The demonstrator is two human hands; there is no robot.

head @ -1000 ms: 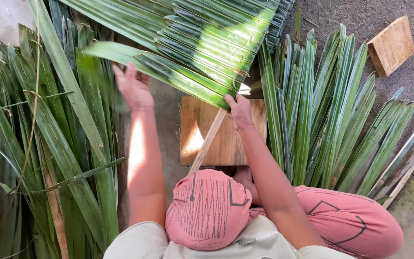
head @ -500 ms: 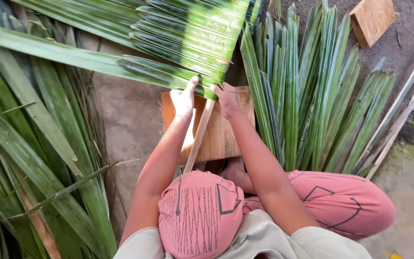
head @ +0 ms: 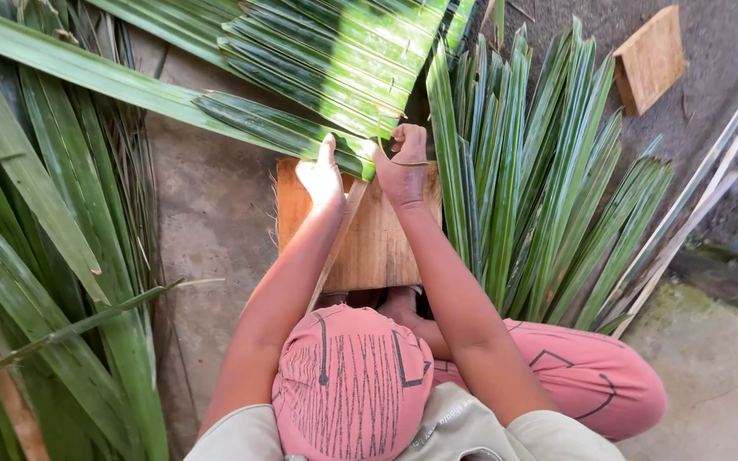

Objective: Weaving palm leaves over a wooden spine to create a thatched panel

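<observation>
A woven leaf panel (head: pixel 326 60) lies ahead of the wooden board (head: pixel 377 243). Loose leaves (head: pixel 36 256) lie left, a leaf bundle (head: pixel 540 188) right, a wooden block (head: pixel 649 58) far right.

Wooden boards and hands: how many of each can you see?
Wooden boards: 2, one under the hands and one at the top right.
Hands: 2, the left hand and the right hand, both on the green leaf mat.
Total: 4.
</observation>
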